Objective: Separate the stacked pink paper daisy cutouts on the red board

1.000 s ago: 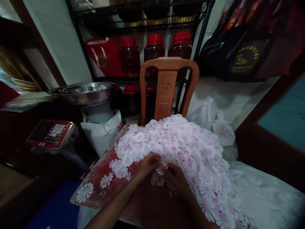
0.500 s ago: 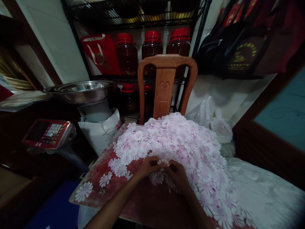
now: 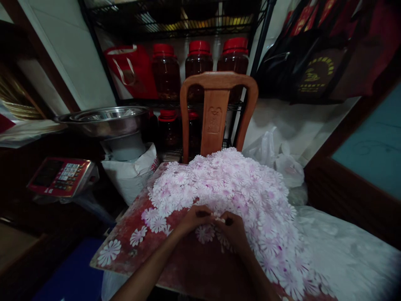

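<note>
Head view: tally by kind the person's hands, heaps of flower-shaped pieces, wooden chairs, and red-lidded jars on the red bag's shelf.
Hands (left hand, right hand): 2
Flower heap: 1
Wooden chair: 1
Red-lidded jars: 3
Total: 7

Flower-shaped cutouts (image 3: pixel 219 179): white, flushed pale purple. Tabletop (image 3: pixel 123 259): mottled red. Chair (image 3: pixel 213 119): orange-brown, carved motif. Jar lids (image 3: pixel 199 47): red.

Less of the round white-and-pink flower (image 3: pixel 219 218) shows now between the bare left hand (image 3: pixel 194 218) and bare right hand (image 3: pixel 234 228).
</note>
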Available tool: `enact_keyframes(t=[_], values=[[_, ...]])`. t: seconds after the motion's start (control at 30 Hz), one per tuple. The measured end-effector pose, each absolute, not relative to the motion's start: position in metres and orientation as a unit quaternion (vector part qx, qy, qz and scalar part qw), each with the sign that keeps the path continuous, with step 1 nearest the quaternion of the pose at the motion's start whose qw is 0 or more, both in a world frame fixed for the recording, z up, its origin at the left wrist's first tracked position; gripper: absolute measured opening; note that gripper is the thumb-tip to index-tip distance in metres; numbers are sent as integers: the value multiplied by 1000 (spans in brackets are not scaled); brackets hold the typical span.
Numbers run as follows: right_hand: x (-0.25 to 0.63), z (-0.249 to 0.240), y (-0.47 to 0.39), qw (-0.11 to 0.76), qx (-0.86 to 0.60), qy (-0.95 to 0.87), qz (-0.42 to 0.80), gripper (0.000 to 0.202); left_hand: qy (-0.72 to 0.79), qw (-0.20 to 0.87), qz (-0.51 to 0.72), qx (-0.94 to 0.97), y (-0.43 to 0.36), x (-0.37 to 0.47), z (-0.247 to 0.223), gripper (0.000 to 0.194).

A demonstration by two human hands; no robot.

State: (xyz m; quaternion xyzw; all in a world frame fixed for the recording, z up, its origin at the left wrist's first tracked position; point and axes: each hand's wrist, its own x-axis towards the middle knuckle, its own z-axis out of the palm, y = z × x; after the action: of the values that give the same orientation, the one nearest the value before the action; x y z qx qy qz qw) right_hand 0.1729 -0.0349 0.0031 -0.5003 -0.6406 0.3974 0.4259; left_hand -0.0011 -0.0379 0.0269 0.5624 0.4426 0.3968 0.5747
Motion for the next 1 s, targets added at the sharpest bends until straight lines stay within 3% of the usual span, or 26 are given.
enact_keyframes(t=[0.4,1.0], values=[[170,8,-39,424,-501,-636,406,29,443,574,395,564,-39,1,28,38],[177,15,-35,513,-433,-449,590,30,378,634,425,523,-35,-13,20,31]])
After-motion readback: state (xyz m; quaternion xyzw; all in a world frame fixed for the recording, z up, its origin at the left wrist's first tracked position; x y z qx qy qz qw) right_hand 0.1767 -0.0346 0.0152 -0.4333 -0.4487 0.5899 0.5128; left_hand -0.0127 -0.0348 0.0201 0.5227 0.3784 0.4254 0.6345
